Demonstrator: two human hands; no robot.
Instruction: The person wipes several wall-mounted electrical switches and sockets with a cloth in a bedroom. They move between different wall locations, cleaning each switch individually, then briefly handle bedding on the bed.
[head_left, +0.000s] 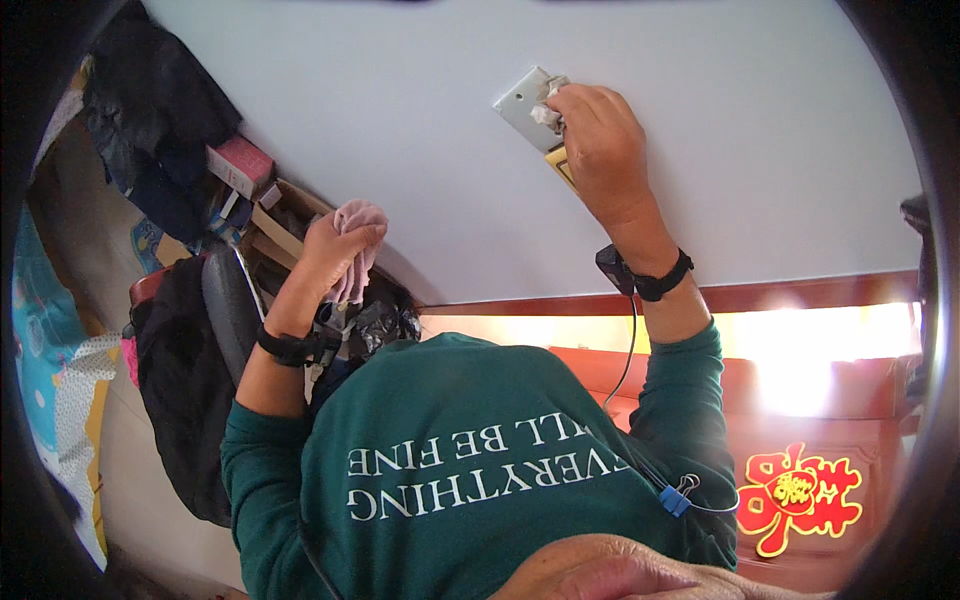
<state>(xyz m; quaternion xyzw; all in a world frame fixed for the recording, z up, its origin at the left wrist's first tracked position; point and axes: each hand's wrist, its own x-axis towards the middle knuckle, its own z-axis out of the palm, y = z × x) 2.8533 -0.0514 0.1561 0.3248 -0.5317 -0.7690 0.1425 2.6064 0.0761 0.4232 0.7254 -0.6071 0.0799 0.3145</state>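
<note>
My left hand (330, 251) grips a folded pink cloth (358, 225), held in front of the wall at the left. Up at the white wall (390, 82), my right hand (604, 146) pinches a crumpled whitish wad (546, 117), perhaps tissue or cloth. The wad presses against a pale wall plate (529, 112), which has a small dark hole near one corner. Just beside that plate is a yellow-framed wall fitting (559, 165), possibly a switch, partly covered by my right hand. Each wrist wears a black strap with a small device.
A chair draped with black clothing (180, 390) stands at the left. Past it are an open cardboard box (281, 232), a pink-and-white box (241, 165) and dark clothes (157, 105). A black plastic bag (379, 326) lies below my left hand. A cable (628, 352) hangs from my right wrist. A red door (817, 431) is at the right.
</note>
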